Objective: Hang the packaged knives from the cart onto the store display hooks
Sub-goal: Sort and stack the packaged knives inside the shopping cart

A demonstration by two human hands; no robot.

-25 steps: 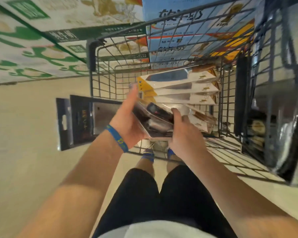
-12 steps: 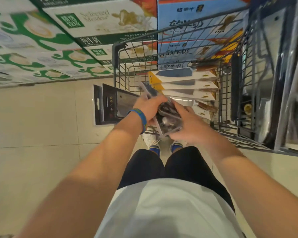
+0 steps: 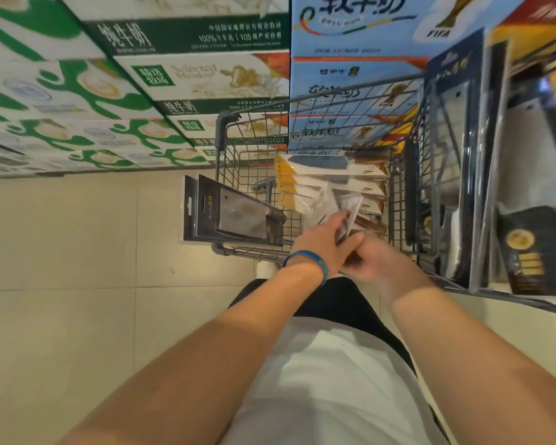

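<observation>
Both hands are pressed close together at centre frame, just above the near rim of the cart. The left hand (image 3: 326, 240), wearing a blue wristband (image 3: 315, 261), pinches a small bundle of clear plastic blister packs of knives (image 3: 345, 208) from the left. The right hand (image 3: 377, 266) curls round the bundle's lower end (it is motion-blurred, so the exact finger placement is unclear). A second ago the hands sat apart on either side of the bundle, which lay nearly flat. Since then it has been tipped up on edge and the hands have closed in until they touch. How many packs the bundle holds I cannot tell.

Just behind the bundle, a stack of yellow-and-white carded knives (image 3: 328, 170) lies in the grey wire shopping cart (image 3: 221, 131), and dark carded cleavers (image 3: 238, 213) lean out over its left side. At the right edge of the frame, the dark hanging knife packs on the store display (image 3: 453, 123) fill far more of the view than before, because the camera has swung up and toward them. Green-and-white milk cartons (image 3: 109, 91) fill the upper left and blue cartons (image 3: 350, 59) the top centre.

The pick from the cart looks finished, with the bundle squared up for carrying. Hanging has not begun, and the likely next need is to turn rightward and present the packs' hang holes to a hook.
</observation>
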